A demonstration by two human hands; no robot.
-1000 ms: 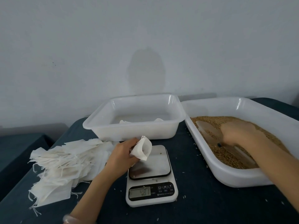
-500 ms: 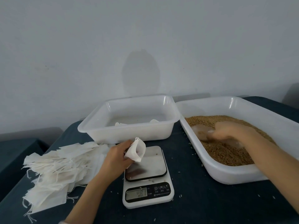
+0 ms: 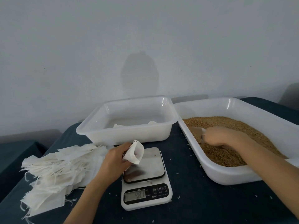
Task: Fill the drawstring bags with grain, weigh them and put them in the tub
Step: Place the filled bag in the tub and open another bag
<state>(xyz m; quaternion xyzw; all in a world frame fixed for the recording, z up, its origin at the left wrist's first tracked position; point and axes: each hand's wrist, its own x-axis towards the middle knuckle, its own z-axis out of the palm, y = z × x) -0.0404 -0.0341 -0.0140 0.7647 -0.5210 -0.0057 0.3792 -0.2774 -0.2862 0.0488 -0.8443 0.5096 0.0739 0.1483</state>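
My left hand (image 3: 115, 159) holds a small white drawstring bag (image 3: 135, 151) with its mouth open, over the left edge of the white kitchen scale (image 3: 145, 180). My right hand (image 3: 223, 136) grips a clear scoop (image 3: 198, 131) that is dug into the brown grain (image 3: 226, 152) in the large white tub (image 3: 234, 175) on the right. The scoop holds grain. Behind the scale stands a second white tub (image 3: 129, 135) with a few filled bags (image 3: 119, 126) lying in it.
A pile of flat empty drawstring bags (image 3: 56, 172) lies at the left on the dark blue tabletop (image 3: 210, 199). Loose grains are scattered on the cloth around the scale. A grey wall rises close behind the tubs.
My right hand has pushed the scoop leftward and down into the grain, and the scoop now carries grain. My left hand with the open bag has stayed over the scale.
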